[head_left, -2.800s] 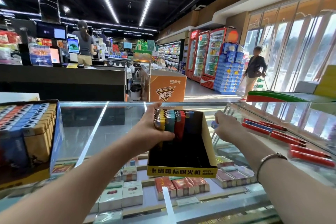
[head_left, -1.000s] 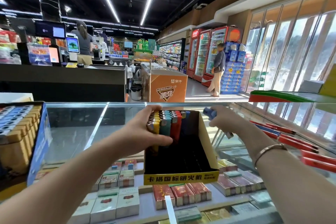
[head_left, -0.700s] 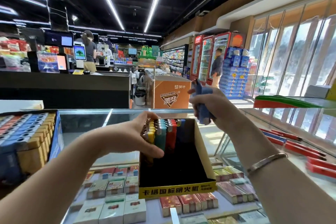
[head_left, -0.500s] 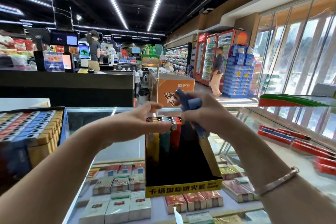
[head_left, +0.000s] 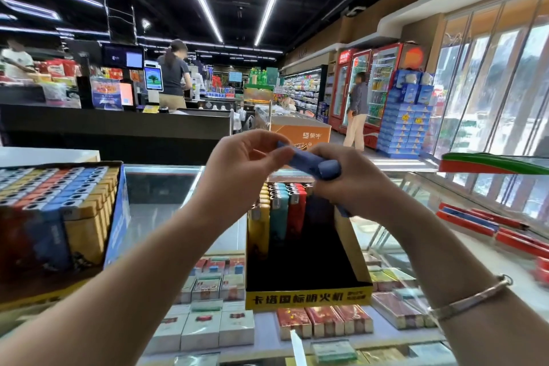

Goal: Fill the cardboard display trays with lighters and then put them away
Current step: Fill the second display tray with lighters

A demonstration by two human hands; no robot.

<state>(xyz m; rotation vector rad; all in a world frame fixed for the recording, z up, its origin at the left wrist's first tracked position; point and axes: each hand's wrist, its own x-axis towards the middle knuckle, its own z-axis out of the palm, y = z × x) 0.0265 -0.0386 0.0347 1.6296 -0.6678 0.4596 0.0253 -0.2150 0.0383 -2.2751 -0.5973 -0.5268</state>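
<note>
Gripping blue lighters (head_left: 309, 163), both hands hover over tray (head_left: 307, 297) seemingly labelled 卡塔国标明火机

The black floor of the display tray (head_left: 300, 261) is left bare from its yellow front lip back to the upright lighters (head_left: 279, 211), which are packed at its far left. Its far right corner is covered from above by both hands (head_left: 237, 166) (head_left: 350, 178). To the left of the tray, bare counter glass (head_left: 154, 208) is bounded by a full tray (head_left: 116, 217); to its right, red packs (head_left: 475, 223) are laid out.
</note>
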